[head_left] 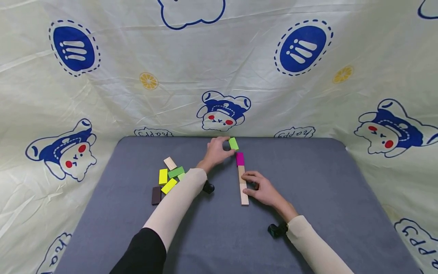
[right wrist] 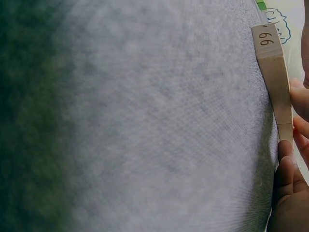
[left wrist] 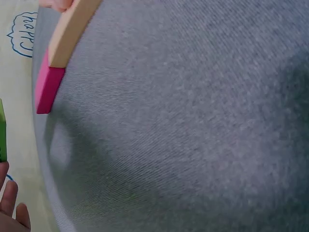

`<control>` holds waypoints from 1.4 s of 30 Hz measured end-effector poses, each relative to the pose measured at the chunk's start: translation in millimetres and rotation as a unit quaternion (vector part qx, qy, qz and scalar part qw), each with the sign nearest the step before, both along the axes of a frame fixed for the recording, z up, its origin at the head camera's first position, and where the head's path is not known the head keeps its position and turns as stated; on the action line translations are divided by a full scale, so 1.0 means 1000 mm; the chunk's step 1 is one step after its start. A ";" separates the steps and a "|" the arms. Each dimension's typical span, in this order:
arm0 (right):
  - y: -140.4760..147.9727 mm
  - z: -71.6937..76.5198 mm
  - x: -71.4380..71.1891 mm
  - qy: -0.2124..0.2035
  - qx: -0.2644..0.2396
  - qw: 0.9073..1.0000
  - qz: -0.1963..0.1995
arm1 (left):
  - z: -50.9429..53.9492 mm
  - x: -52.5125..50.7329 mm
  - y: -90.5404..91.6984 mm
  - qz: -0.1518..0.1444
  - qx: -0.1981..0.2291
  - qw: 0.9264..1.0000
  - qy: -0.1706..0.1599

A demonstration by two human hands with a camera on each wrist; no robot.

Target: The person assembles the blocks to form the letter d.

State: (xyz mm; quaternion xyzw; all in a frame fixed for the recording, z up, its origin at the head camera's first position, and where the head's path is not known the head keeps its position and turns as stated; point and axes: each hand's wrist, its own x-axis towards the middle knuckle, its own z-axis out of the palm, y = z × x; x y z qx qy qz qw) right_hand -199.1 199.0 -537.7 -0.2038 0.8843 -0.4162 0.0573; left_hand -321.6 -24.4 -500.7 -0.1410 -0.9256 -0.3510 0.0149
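In the head view, a magenta block [head_left: 240,159] and two plain wooden blocks [head_left: 242,174] lie end to end in a line. My left hand [head_left: 217,152] pinches a green block [head_left: 234,143] just beyond the magenta end; in the left wrist view that green block [left wrist: 3,130] shows at the left edge, apart from the magenta block [left wrist: 49,89]. My right hand [head_left: 265,190] touches the right side of the wooden blocks with thumb and fingers. The right wrist view shows the near wooden block [right wrist: 274,82] marked 66, with the right hand [right wrist: 292,193] against it.
Left of the line lies a loose group of blocks: a plain one [head_left: 169,163], yellow ones [head_left: 163,177], green ones [head_left: 176,172] and a dark one [head_left: 156,195]. The grey table [head_left: 113,213] meets a printed curtain [head_left: 184,76] at its back edge.
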 end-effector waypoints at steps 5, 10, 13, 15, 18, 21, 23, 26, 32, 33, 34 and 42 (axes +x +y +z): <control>0.002 0.000 0.000 -0.002 -0.002 1.000 -0.001 | -0.006 -0.002 0.007 0.011 -0.026 1.000 0.002; 0.008 0.001 0.002 0.006 0.001 1.000 -0.011 | -0.006 -0.004 0.020 -0.008 -0.067 0.998 0.004; 0.010 0.001 0.003 0.006 -0.003 1.000 -0.010 | -0.006 -0.005 0.026 -0.012 -0.090 0.996 0.010; 0.010 0.001 0.003 0.004 -0.005 1.000 -0.007 | -0.007 -0.005 0.029 -0.010 -0.106 0.994 0.015; 0.010 0.001 0.003 0.003 -0.006 1.000 -0.008 | -0.007 -0.007 0.031 -0.011 -0.118 0.993 0.018; 0.010 0.001 0.003 0.004 -0.007 1.000 -0.008 | -0.006 -0.007 0.033 -0.013 -0.118 0.993 0.016; 0.010 0.000 0.003 0.004 -0.003 1.000 -0.008 | -0.005 -0.007 0.034 -0.019 -0.123 0.992 0.012; 0.008 0.000 0.002 0.002 -0.001 1.000 -0.007 | -0.004 -0.005 0.035 -0.023 -0.132 0.991 0.001; 0.006 -0.002 0.001 0.007 0.000 1.000 -0.008 | -0.004 -0.003 0.036 -0.011 -0.123 0.992 -0.013; 0.006 -0.002 0.001 0.007 0.001 1.000 -0.008 | -0.004 -0.004 0.036 -0.009 -0.120 0.993 -0.016; 0.005 -0.002 0.001 0.008 0.002 1.000 -0.008 | -0.005 -0.004 0.036 -0.008 -0.118 0.993 -0.018; 0.001 -0.002 0.001 0.000 0.002 1.000 -0.004 | -0.006 -0.005 0.037 -0.014 -0.110 0.993 -0.038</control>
